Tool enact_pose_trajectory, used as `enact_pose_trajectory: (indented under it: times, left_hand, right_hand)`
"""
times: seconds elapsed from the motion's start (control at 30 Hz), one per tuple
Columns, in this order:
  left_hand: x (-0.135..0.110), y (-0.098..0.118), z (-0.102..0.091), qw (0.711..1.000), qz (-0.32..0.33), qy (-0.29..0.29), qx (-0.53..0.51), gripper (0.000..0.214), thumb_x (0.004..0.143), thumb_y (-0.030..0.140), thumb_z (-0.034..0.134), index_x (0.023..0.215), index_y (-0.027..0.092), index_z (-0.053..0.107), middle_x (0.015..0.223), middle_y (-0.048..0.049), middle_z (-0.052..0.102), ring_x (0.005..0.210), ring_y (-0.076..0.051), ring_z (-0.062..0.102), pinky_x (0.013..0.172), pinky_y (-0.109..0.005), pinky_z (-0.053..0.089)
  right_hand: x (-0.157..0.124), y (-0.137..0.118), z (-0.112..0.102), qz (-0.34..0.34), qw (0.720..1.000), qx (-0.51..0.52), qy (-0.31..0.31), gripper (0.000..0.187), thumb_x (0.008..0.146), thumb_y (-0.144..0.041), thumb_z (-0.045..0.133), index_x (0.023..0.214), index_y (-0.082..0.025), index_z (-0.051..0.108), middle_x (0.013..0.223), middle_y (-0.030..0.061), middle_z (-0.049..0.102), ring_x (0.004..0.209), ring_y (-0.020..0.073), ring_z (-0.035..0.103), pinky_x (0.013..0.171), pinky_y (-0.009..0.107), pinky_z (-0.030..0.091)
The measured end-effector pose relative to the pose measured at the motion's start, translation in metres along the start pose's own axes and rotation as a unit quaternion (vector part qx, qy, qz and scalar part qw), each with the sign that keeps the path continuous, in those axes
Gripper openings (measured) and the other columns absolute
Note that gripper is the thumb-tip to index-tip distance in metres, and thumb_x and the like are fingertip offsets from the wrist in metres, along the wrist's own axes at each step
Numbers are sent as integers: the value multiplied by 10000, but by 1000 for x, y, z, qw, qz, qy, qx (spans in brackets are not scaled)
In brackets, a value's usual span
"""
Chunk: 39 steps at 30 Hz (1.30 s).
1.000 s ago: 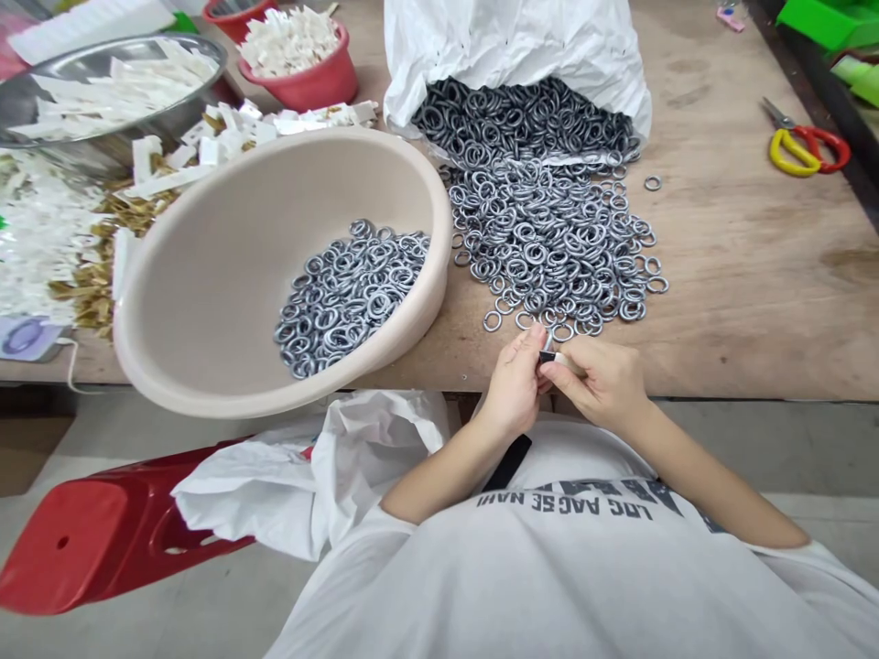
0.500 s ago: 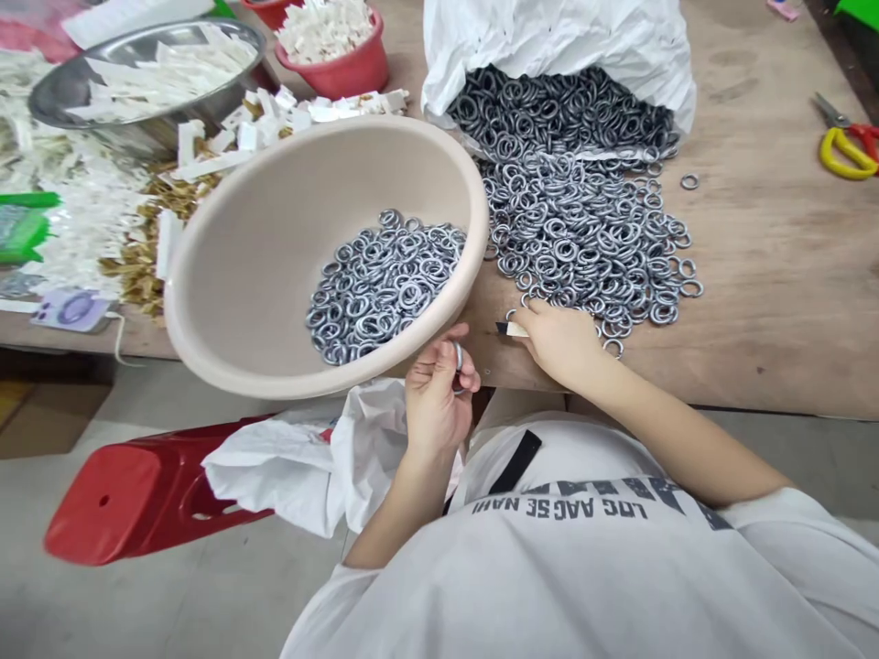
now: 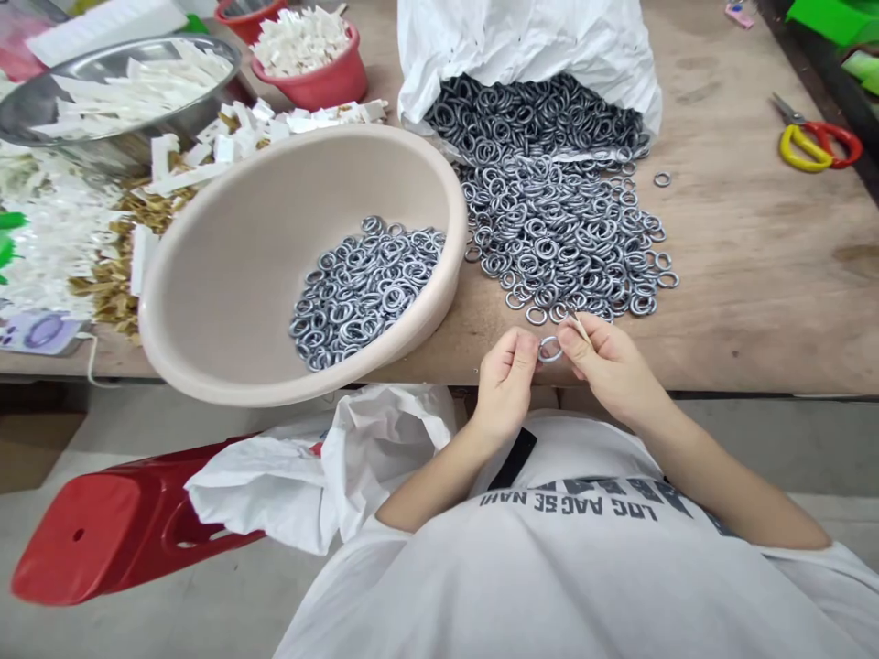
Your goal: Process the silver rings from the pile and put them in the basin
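Observation:
Near the table's front edge, a silvery grey ring [image 3: 550,350] is pinched between both hands. My left hand [image 3: 506,377] is closed on its left side. My right hand [image 3: 611,368] grips the other side, and a thin pale blade-like tool [image 3: 580,327] also sticks up from its fingers; its tip is hard to make out. Just beyond the hands lies a heap of grey rings [image 3: 563,238], spilling from a white sack [image 3: 528,37]. To the left, a large beige basin [image 3: 226,238] leans toward me with many similar rings [image 3: 371,293] inside.
Scissors [image 3: 807,146] with yellow and red handles lie at the right. White and brown plastic parts [image 3: 103,265], a steel bowl [image 3: 137,142] and a red tub [image 3: 330,87] crowd the left. Below stand a red stool [image 3: 82,540] and a white bag [image 3: 275,485].
My left hand has moved right, away from the basin's rim, bringing a ring to my right hand. My right hand has drawn back from the heap. The view has shifted slightly right.

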<state>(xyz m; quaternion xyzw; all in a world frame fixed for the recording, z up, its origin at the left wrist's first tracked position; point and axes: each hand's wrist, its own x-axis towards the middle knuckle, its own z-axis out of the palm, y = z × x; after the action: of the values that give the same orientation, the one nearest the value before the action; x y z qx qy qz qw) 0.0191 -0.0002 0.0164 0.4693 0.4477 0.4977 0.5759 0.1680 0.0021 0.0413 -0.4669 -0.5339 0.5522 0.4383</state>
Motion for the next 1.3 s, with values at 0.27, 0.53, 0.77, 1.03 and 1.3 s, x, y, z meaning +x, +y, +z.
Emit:
enact_pose_trajectory:
  times: [0.27,0.53,0.77,1.03,1.3]
  left_hand:
    - [-4,0,14,1000,-4,-11,-9,500,915,613,570,679,176,510,594,37,422,553,-91,348,533,-237,305]
    - [-3,1,23,984,-95,-32,-149,482,911,561,613,665,178,453,540,60,370,446,-50,258,423,-208,181]
    - [-2,6,25,971,-138,21,-192,485,823,575,714,679,171,487,561,64,387,440,-37,262,404,-202,180]
    - [-3,7,24,967,-154,25,-204,491,811,559,731,674,176,455,544,80,330,426,-30,232,392,-191,169]
    - [-17,2,12,964,-150,-88,-199,508,885,555,651,634,181,414,513,68,369,405,-39,287,408,-191,216]
  right_hand:
    - [-12,17,2,-72,997,33,25,334,846,-452,759,1050,-252,585,948,7,626,808,164,620,751,313,527]
    - [-17,16,-16,-177,964,-184,74,300,951,-502,604,892,-208,609,753,-4,576,672,140,513,633,278,383]
    - [-26,21,-10,-250,874,-409,77,368,971,-484,573,744,-195,577,694,5,565,641,135,488,617,290,304]
    - [-26,21,-3,-237,876,-416,56,399,985,-476,547,696,-201,541,666,-6,555,620,129,472,614,289,289]
    - [8,20,-29,-56,909,-385,149,458,1028,-540,402,771,-213,592,632,-7,572,597,152,519,582,283,290]
